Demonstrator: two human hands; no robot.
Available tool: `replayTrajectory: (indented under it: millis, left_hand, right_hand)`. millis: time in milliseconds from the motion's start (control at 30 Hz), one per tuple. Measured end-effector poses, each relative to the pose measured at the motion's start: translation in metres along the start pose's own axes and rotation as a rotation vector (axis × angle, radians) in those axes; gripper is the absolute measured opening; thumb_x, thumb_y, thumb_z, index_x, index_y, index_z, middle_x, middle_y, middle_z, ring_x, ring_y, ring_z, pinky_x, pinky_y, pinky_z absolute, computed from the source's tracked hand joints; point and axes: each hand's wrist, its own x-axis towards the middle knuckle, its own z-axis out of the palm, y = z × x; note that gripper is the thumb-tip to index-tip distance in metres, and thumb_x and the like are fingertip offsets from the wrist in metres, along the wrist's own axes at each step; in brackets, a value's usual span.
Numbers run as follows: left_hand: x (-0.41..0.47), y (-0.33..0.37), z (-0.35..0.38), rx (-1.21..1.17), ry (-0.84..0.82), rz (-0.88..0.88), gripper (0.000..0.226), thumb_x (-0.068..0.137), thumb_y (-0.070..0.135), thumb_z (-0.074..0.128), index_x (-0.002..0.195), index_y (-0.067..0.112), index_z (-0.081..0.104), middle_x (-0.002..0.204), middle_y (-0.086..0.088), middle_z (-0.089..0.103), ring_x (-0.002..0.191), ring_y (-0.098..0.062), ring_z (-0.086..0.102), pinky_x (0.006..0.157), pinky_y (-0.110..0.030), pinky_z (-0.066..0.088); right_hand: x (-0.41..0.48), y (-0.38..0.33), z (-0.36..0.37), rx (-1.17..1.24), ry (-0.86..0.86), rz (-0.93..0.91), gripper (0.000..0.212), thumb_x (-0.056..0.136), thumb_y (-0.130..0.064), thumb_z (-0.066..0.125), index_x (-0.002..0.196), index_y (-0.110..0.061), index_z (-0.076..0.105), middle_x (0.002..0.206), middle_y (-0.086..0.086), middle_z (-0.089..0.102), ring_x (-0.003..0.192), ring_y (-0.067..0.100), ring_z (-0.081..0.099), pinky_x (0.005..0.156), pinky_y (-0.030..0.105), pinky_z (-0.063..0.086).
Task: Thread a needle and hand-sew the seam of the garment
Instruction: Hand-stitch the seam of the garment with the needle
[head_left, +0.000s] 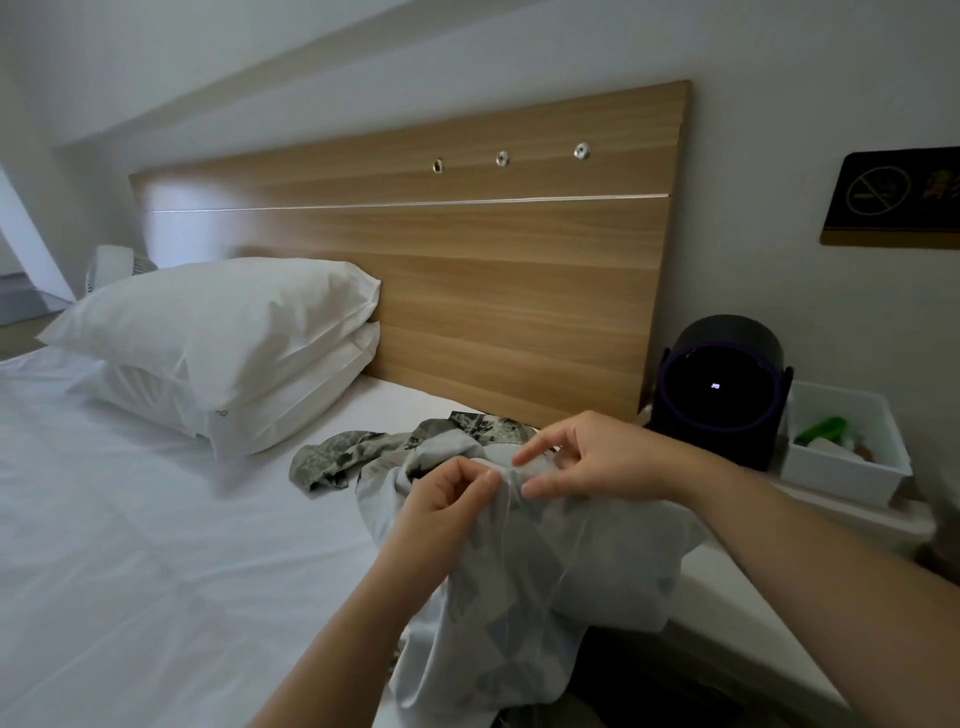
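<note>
At the bed's (156, 519) near edge, fingers of the left hand (447, 499) and right hand (587, 457) pinch the lifted garment (519, 571); advisable: hold the seam taut between pinches, stitches small.

Left hand (441, 501) curled, pinching; right hand (589, 457) pinching, index extended.

pillows (218, 332) stacked | wooden headboard (467, 291) | black round device (722, 389) | white bin (836, 480)

Garment (545, 561) on bed (130, 545); pillows (218, 322) to L (stacked), bin (841, 475) to R.
</note>
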Motion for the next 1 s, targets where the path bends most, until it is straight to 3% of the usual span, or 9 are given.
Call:
replayTrajectory:
  millis: [100,333,433,533,600,667,767,867,1000]
  left_hand:
    - [-0.003,0.004,-0.004,0.044,-0.032,0.049,0.019,0.092,0.022,0.061,0.073,0.02,0.063,0.064,0.005,0.059,0.061,-0.008,0.052,0.053,-0.017,0.043]
    - [0.0,0.001,0.002,0.161,-0.084,0.025,0.024,0.09,0.027,0.063,0.066,0.029,0.067,0.062,0.011,0.061,0.058,-0.005,0.053,0.057,-0.02,0.044]
    - [0.0,0.001,0.006,0.092,-0.109,-0.077,0.024,0.088,0.025,0.065,0.066,0.028,0.072,0.064,0.008,0.066,0.059,-0.006,0.058,0.059,-0.022,0.046]
    - [-0.002,0.004,0.006,0.005,-0.116,-0.164,0.017,0.083,0.032,0.068,0.068,0.027,0.074,0.066,0.006,0.069,0.06,-0.005,0.063,0.056,-0.017,0.047]
    - [-0.002,0.004,0.007,-0.036,-0.099,-0.202,0.018,0.084,0.029,0.067,0.068,0.024,0.075,0.064,0.005,0.069,0.058,-0.005,0.062,0.053,-0.016,0.046]
    - [-0.002,0.004,0.007,-0.056,-0.088,-0.224,0.018,0.087,0.024,0.066,0.072,0.02,0.075,0.065,0.002,0.068,0.058,-0.006,0.061,0.053,-0.016,0.046]
    - [-0.004,0.005,0.006,-0.039,-0.107,-0.225,0.016,0.088,0.025,0.064,0.082,0.016,0.075,0.072,-0.001,0.071,0.063,-0.006,0.062,0.055,-0.014,0.045]
    - [-0.006,0.005,0.003,-0.032,-0.098,-0.243,0.018,0.091,0.023,0.061,0.084,0.012,0.075,0.069,0.001,0.07,0.056,-0.002,0.06,0.05,-0.011,0.042]
    - [-0.006,0.004,0.001,-0.032,-0.076,-0.264,0.02,0.092,0.024,0.061,0.084,0.013,0.075,0.075,-0.004,0.072,0.065,-0.009,0.063,0.06,-0.019,0.047]
  right_hand:
    - [0.002,0.003,-0.007,0.003,-0.044,-0.019,0.015,0.077,-0.036,0.077,0.075,-0.024,0.067,0.046,-0.015,0.041,0.045,0.001,0.034,0.046,0.015,0.027]
    - [-0.006,0.011,-0.011,-0.125,0.111,-0.027,0.015,0.08,-0.025,0.075,0.072,-0.018,0.066,0.04,-0.014,0.041,0.041,0.002,0.037,0.043,0.013,0.028]
    - [-0.011,0.015,-0.003,-0.167,0.225,0.019,0.013,0.083,-0.031,0.071,0.078,-0.021,0.064,0.052,-0.011,0.042,0.047,0.002,0.038,0.05,0.018,0.03]
    - [-0.022,0.01,0.006,-0.024,0.364,0.034,0.014,0.096,-0.033,0.05,0.094,-0.023,0.06,0.065,-0.011,0.054,0.06,0.003,0.048,0.059,0.023,0.039]
    - [-0.027,0.003,0.016,-0.01,0.399,-0.012,0.021,0.1,-0.026,0.038,0.098,-0.025,0.059,0.056,-0.017,0.054,0.056,-0.001,0.049,0.055,0.016,0.038]
    - [-0.029,-0.003,0.029,-0.078,0.312,-0.022,0.026,0.101,-0.022,0.036,0.099,-0.025,0.062,0.053,-0.015,0.051,0.052,-0.003,0.046,0.054,0.015,0.034]
    - [-0.028,-0.005,0.044,-0.1,0.135,0.005,0.025,0.102,-0.023,0.037,0.101,-0.022,0.063,0.063,-0.01,0.064,0.055,-0.001,0.054,0.064,0.02,0.044]
    - [-0.026,-0.002,0.048,-0.066,0.095,0.063,0.022,0.101,-0.028,0.04,0.093,-0.027,0.061,0.068,-0.01,0.071,0.058,0.003,0.06,0.066,0.023,0.05]
    - [-0.025,0.0,0.05,-0.124,0.07,0.098,0.025,0.099,-0.029,0.042,0.084,-0.028,0.062,0.064,-0.013,0.07,0.059,-0.002,0.061,0.064,0.019,0.047]
